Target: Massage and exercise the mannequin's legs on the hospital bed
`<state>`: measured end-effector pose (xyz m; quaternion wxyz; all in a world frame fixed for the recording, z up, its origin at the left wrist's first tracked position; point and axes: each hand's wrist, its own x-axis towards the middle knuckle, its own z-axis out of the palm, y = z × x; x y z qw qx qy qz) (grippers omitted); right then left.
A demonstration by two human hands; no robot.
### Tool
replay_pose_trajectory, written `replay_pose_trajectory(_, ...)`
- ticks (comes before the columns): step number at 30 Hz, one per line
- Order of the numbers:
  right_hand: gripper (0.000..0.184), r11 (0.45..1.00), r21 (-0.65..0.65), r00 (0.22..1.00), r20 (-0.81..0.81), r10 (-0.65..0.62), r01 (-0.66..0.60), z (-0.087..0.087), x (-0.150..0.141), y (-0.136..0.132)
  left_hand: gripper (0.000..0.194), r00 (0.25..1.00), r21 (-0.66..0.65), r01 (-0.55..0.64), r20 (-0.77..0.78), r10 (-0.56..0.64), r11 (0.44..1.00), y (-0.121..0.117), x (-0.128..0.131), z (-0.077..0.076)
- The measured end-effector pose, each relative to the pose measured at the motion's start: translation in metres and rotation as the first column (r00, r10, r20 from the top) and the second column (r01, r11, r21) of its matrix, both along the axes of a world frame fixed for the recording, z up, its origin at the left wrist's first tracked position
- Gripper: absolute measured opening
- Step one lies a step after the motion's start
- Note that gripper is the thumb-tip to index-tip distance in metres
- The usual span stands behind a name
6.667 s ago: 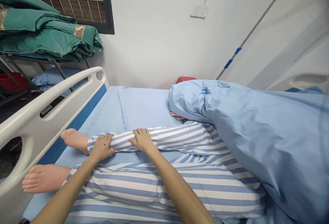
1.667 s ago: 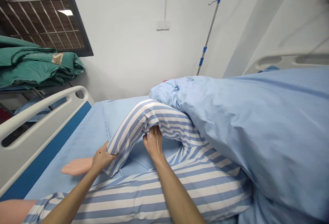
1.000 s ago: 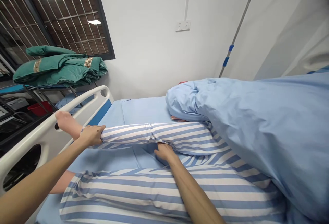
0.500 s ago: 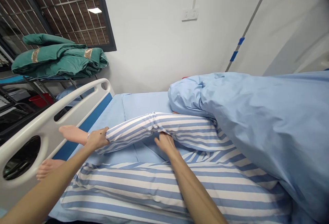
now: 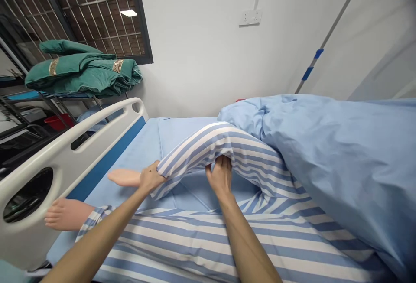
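Note:
On the bed lies a figure in blue-and-white striped trousers (image 5: 182, 231), its smooth feet looking like a manikin's. My left hand (image 5: 151, 180) is closed around the ankle of the far leg (image 5: 208, 144), at the trouser cuff. The far foot (image 5: 125, 177) sticks out beyond that hand. Under the bent knee of the same leg is my right hand (image 5: 221, 174), holding it up from below; its fingertips are hidden by the cloth. The near leg lies straight along the mattress, and its bare foot (image 5: 69, 214) points toward the footboard.
A white footboard (image 5: 61, 161) closes off the bed's left end. Bunched light-blue bedding (image 5: 331, 140) covers the figure's upper part on the right. Behind stand a pole with blue bands (image 5: 307, 73) and a rack (image 5: 94, 101) with folded green bedding (image 5: 84, 73).
The far leg's knee has risen and bent more, and its foot has slid right, away from the footboard. Both hands have moved with the leg; the view has shifted slightly.

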<state>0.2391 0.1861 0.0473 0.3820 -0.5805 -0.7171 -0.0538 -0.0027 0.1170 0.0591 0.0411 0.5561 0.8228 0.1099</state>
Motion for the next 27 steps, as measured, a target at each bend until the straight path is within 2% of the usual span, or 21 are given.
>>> replay_pose_trajectory(3, 0.047, 0.993, 0.117, 0.998, -0.055, -0.006, 0.012, -0.001, 0.006, 0.004, 0.041, 0.995, 0.049, -0.030, 0.092, 0.026, 0.998, 0.004, 0.032, -0.012)
replay_pose_trajectory(7, 0.053, 0.990, 0.139, 0.996, -0.088, 0.023, -0.011, -0.005, 0.009, 0.007, 0.040, 0.989, 0.050, -0.095, 0.118, 0.088, 0.994, 0.004, 0.054, -0.022)
replay_pose_trajectory(10, 0.054, 0.992, 0.125, 0.996, -0.087, 0.025, -0.014, -0.008, 0.009, 0.007, 0.038, 0.994, 0.031, -0.059, 0.096, 0.056, 0.998, 0.002, 0.050, -0.021)
replay_pose_trajectory(15, 0.050, 0.995, 0.097, 0.999, -0.037, 0.010, -0.006, -0.008, 0.008, 0.004, 0.039, 0.998, -0.005, -0.029, 0.048, 0.029, 1.000, -0.008, 0.028, -0.011)
replay_pose_trajectory(18, 0.047, 0.999, 0.047, 1.000, -0.015, 0.020, -0.019, -0.007, 0.008, 0.000, 0.038, 1.000, -0.021, -0.006, -0.024, 0.005, 1.000, -0.018, 0.006, 0.001)
replay_pose_trajectory(20, 0.043, 0.999, -0.025, 1.000, 0.001, 0.021, -0.021, -0.006, 0.007, -0.005, 0.037, 0.996, -0.048, 0.012, -0.093, -0.016, 0.999, -0.026, -0.012, 0.016)
replay_pose_trajectory(23, 0.037, 0.982, -0.189, 0.998, 0.055, 0.038, -0.027, -0.005, 0.004, -0.012, 0.037, 0.974, -0.081, 0.043, -0.218, -0.059, 0.996, -0.036, -0.040, 0.045)
replay_pose_trajectory(27, 0.035, 0.911, -0.402, 0.982, 0.112, 0.149, -0.093, -0.006, -0.002, -0.021, 0.035, 0.918, -0.144, 0.094, -0.370, -0.141, 0.985, -0.041, -0.066, 0.085)
